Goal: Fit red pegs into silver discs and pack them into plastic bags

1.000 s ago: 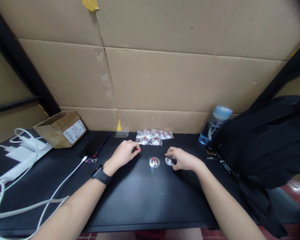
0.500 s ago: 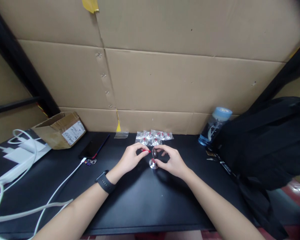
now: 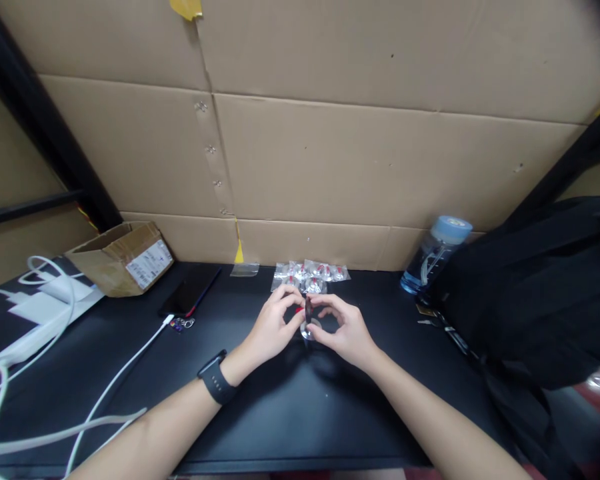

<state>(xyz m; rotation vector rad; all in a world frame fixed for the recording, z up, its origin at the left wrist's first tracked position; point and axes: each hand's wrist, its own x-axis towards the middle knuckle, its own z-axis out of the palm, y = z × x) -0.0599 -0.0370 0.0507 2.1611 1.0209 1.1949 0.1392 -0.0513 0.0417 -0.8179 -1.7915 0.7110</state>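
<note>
Both my hands meet above the middle of the black table (image 3: 290,407). My right hand (image 3: 343,330) pinches a small clear suction cup (image 3: 309,308) held on edge. My left hand (image 3: 275,327) pinches a small red piece (image 3: 299,310) right against that cup. Below the fingers a second clear suction cup (image 3: 310,329) with a red part lies flat on the table. A black watch (image 3: 215,380) sits on my left wrist.
Several small clear bags of red-and-clear parts (image 3: 310,275) lie by the cardboard wall, with an empty bag (image 3: 244,269) to their left. A phone (image 3: 189,291), keys (image 3: 181,323), white cables (image 3: 55,373) and a cardboard box (image 3: 123,257) are left. A blue water bottle (image 3: 433,257) and black bag (image 3: 540,287) stand right.
My right hand lifted one cup off the table and turned it on edge. My left hand came in from the left with the red piece until the two hands met.
</note>
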